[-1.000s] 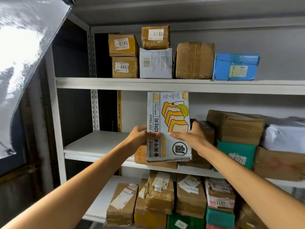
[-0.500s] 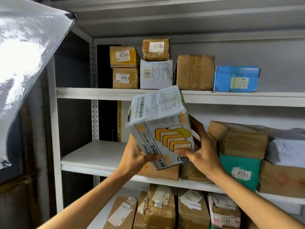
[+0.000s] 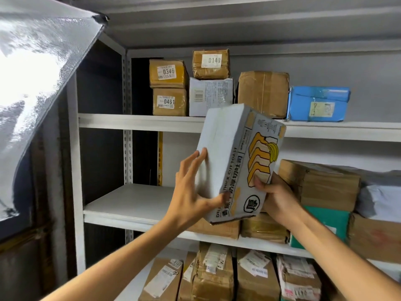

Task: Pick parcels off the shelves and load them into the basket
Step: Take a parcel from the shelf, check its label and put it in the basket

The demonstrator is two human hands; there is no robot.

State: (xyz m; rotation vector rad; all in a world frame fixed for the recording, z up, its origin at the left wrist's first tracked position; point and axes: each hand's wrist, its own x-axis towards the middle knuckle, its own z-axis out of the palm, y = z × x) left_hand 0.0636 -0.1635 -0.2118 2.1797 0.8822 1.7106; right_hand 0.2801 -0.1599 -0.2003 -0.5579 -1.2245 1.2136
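Observation:
A white toast box (image 3: pixel 236 161) printed with yellow bread slices and bananas is held up in front of the middle shelf (image 3: pixel 134 205), tilted with its top leaning right. My left hand (image 3: pixel 191 192) presses flat on its plain left face, thumb under the lower edge. My right hand (image 3: pixel 275 196) grips its lower right corner, thumb on the printed face. No basket is in view.
The top shelf (image 3: pixel 138 122) carries brown boxes labelled 0346 (image 3: pixel 168 72), 0461 (image 3: pixel 169 102) and 0140 (image 3: pixel 211 64), a white box and a blue parcel (image 3: pixel 318 104). Brown, green and white parcels fill the middle shelf's right side; labelled boxes crowd the bottom shelf. A shiny panel (image 3: pixel 36 68) hangs upper left.
The toast box was lifted off the middle shelf and has been turned in my hands; its plain side now faces me, and it has moved right and up.

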